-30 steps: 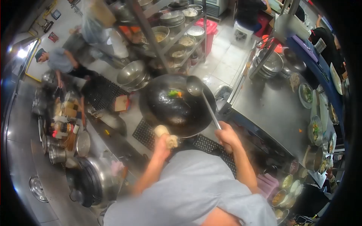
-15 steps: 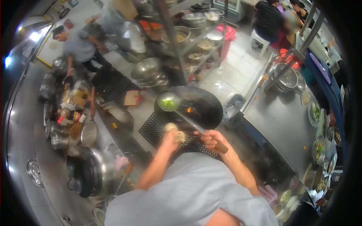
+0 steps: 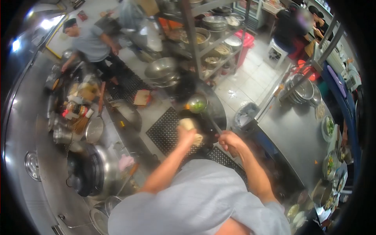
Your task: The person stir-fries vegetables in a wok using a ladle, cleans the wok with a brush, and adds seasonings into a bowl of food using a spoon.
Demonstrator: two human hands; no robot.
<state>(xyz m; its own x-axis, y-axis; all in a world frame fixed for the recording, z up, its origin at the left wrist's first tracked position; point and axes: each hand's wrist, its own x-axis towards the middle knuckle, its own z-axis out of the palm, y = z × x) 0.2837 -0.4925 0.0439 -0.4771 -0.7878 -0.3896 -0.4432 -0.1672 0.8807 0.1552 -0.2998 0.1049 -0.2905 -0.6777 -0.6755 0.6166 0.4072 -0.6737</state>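
Observation:
My left hand (image 3: 186, 136) is closed around a pale folded cloth (image 3: 188, 124) at the near side of a large dark wok (image 3: 217, 109). Whether the cloth grips the wok's rim or handle I cannot tell. My right hand (image 3: 231, 141) is wrapped around the handle of a long metal ladle (image 3: 214, 124). The ladle's bowl is over the wok, with chopped green vegetables (image 3: 199, 105) in it and a bit of orange at its left edge. Motion blurs the wok.
A steel counter (image 3: 282, 137) with stacked bowls (image 3: 300, 88) runs along my right. Left of me stand a large steel pot (image 3: 102, 172) and a strainer (image 3: 94, 129). A co-worker (image 3: 92, 45) is at the far left. A black perforated mat (image 3: 162, 127) lies on the floor.
The ladle's bowl has shifted right in view, and an orange bit now shows at it. My left hand with the cloth has moved right and slightly up; my right hand has moved slightly right.

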